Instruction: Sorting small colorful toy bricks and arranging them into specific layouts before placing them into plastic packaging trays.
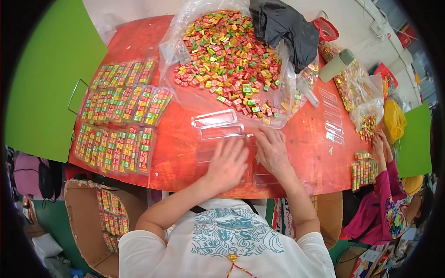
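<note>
Pale wall [134,6] seen behind the far edge of the red table [172,157]. Left edge flanked by a broad green panel [46,78], a smaller green panel [416,139] noted past the right edge. Green floor [53,222] exposed below the near left corner.

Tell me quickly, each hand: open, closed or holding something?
Left hand: open, blurred, near the clear trays, nothing visibly held.
Right hand: fingers bent; whether it holds anything cannot be told.

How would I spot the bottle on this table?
On the red table, find the big heap of small wrapped blocks. Right of it, past the black bag, is the bottle: a smooth, pale-green cylinder with a darker lid, unlike the crumpled bags around it.
</note>
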Action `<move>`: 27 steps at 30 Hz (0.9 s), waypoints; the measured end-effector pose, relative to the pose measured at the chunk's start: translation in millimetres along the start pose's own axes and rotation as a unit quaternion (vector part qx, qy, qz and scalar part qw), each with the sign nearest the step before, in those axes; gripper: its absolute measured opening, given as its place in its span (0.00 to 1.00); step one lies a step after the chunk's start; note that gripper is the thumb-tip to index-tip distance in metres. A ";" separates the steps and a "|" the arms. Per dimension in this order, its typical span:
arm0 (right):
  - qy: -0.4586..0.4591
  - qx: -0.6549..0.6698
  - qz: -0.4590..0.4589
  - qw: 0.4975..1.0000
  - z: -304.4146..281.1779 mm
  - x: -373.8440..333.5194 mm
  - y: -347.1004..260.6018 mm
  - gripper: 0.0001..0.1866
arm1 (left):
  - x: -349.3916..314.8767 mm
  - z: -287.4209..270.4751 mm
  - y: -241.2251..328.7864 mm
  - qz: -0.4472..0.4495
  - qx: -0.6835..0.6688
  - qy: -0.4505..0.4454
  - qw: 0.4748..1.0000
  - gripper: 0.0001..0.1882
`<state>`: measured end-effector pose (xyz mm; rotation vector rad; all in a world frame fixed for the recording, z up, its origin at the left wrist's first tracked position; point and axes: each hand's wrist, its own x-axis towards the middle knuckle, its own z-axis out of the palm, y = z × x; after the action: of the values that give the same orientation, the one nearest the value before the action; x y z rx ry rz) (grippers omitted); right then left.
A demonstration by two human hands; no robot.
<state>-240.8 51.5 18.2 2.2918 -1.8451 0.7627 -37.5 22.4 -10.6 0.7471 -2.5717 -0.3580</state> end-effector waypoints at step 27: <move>-0.055 -0.061 -0.070 0.994 34.8 47.1 -11.7 0.18 | -51.6 -36.9 -40.7 -0.071 0.054 -0.094 0.992 0.38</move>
<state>-212.3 -0.5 11.3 2.3956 -1.6983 0.4999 37.4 13.2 -10.3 0.9834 -2.7392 -0.3505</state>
